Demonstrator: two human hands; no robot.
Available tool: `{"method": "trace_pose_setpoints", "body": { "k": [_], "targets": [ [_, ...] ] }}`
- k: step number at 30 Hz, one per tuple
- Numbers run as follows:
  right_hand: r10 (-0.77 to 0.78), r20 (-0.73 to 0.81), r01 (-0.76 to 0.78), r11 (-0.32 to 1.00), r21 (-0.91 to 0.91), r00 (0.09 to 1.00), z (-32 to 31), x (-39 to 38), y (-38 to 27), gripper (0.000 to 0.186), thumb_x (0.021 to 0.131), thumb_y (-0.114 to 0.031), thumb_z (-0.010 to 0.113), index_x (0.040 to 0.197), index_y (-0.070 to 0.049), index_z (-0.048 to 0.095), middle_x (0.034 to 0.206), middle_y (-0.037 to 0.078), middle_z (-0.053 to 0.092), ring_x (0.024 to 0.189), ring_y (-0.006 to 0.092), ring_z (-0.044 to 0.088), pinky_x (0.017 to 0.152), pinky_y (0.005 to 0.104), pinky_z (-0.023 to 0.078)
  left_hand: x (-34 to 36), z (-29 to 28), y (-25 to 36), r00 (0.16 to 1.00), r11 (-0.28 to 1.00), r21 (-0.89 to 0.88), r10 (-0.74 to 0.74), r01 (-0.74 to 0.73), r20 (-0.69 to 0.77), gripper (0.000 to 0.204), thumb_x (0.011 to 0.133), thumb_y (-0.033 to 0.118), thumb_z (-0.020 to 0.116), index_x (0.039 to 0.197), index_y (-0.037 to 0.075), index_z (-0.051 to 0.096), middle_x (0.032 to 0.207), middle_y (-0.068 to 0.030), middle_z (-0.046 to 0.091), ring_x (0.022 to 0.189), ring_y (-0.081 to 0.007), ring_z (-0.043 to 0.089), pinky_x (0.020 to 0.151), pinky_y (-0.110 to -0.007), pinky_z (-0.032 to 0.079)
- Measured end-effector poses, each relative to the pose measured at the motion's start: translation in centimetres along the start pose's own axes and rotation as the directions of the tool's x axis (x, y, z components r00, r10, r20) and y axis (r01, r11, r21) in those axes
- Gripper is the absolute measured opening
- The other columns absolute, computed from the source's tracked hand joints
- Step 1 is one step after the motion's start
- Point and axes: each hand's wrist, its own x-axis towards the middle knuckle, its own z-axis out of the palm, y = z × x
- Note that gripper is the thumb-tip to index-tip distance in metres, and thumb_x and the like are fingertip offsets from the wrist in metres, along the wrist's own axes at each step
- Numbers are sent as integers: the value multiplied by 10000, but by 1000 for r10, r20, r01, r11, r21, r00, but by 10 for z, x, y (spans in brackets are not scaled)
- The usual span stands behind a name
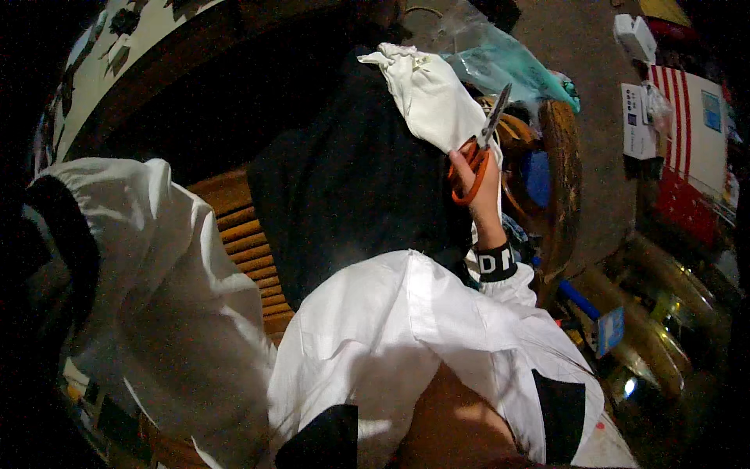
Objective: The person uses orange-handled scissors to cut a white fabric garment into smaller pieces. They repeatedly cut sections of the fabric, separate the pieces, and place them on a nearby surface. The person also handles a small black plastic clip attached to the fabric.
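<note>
My right hand (488, 199) is closed around the orange handles of a pair of scissors (482, 145). The blades point up and slightly to the right, and look shut. Just beyond and beside that hand lies a crumpled white cloth (428, 92). Dark cloth (351, 180) spreads over the area in front of my body; whether it is a garment I wear or a loose piece, I cannot tell. My left arm, in a white sleeve (180, 273), extends to the far left, where its hand is not visible.
A slatted wooden seat (250, 242) shows beneath, with a curved wooden armrest (564, 187) at right. Beyond it are a teal plastic bag (508, 66), a white box (639, 121) and a red-striped panel (687, 117). Deep shadow covers the upper left.
</note>
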Motion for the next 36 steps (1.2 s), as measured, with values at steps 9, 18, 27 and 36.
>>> {"method": "trace_pose_setpoints", "body": {
  "k": [9, 18, 27, 36],
  "targets": [
    [67, 99, -58, 994, -91, 993, 5, -91, 63, 303, 787, -187, 723, 905, -32, 490, 768, 44, 532, 677, 128, 497, 644, 273, 433, -85, 31, 38, 999, 996, -71, 52, -51, 11, 365, 889, 344, 557, 1080, 33, 572, 1077, -130, 600, 935, -261, 575, 787, -373, 463],
    [35, 110, -4, 963, -271, 993, -1, -69, 27, 361, 764, -203, 740, 946, -20, 486, 759, 119, 576, 678, 214, 559, 654, 325, 467, -53, 42, 106, 896, 825, -432, 437, -364, 79, 361, 888, 334, 562, 1079, 28, 578, 1084, -121, 604, 958, -255, 575, 806, -364, 461],
    [78, 80, -64, 985, -162, 994, -11, -53, 12, 318, 743, -233, 762, 887, -3, 597, 729, 96, 637, 654, 159, 603, 611, 295, 474, -5, 48, 148, 685, 389, -794, 727, -468, -48, 357, 887, 324, 567, 1077, 23, 585, 1090, -112, 609, 982, -248, 575, 825, -355, 459],
    [189, 131, -160, 965, -206, 973, 5, -58, 29, 299, 729, -273, 747, 756, -5, 617, 605, 90, 585, 541, 170, 559, 546, 297, 437, 124, 224, -68, 957, 779, 588, -54, 218, -283, 701, 801, 549, 598, 1076, -95, 560, 1101, -271, 568, 1082, -364, 530, 915, -440, 425]
  ]
}}
